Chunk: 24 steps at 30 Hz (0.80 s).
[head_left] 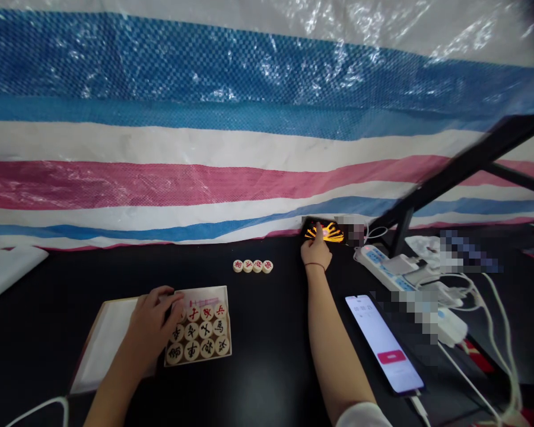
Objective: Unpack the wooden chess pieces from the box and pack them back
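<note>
Box (222, 292) could be tipped by left hand (153, 320) pressing, fingers slightly spread. Right hand (317, 254): index extended, pinch can't be told.

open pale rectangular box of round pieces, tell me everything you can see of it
The shallow pale rectangular box, apparently cardboard, lies flat and open on the black table. Inside are round, pale, wooden-looking discs: red characters in the back row, black in the two nearer rows. Pinkish marks show inside its back edge. A flat white panel lies at its left; whether they join is unclear. The bare left hand reaches over its back left corner; exact contact is unclear.
</note>
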### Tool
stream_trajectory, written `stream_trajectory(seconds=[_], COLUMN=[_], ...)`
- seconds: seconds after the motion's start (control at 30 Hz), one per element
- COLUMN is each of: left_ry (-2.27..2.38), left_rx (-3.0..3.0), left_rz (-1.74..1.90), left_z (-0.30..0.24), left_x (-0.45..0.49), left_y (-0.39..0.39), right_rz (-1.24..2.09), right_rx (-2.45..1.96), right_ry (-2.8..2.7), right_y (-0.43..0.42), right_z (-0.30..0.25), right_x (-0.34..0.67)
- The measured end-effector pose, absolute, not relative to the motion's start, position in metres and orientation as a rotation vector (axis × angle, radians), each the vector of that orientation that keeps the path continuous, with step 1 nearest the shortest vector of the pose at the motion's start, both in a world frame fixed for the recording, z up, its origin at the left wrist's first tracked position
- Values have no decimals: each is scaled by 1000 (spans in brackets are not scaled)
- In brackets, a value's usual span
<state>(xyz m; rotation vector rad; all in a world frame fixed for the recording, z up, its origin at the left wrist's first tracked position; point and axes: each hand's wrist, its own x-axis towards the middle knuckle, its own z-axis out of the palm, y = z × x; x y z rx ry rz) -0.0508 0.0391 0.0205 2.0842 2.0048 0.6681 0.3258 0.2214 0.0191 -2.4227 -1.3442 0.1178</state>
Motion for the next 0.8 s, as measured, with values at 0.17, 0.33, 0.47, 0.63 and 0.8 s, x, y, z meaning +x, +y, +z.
stream_trajectory(seconds=[0.17, 0.33, 0.47, 0.63, 0.8], left_ry=[1998, 1988, 1915, 1888, 1911], left_rx=[2115, 2153, 2173, 2204, 2223], left_rz=[673, 628, 618, 664, 704], left_z=[20, 19, 19, 19, 24], left_x=[-51, -50, -52, -54, -51], left_y=[40, 39, 39, 40, 39], right_rz=[45, 141, 304, 477, 528], right_rx=[-2182, -1834, -1619, -1546, -1522], right_ry=[-1267, -1377, -1527, -1633, -1697], right_y=[215, 183, 135, 84, 73], right_z=[19, 19, 15, 14, 17], right_x=[317, 276, 239, 217, 212])
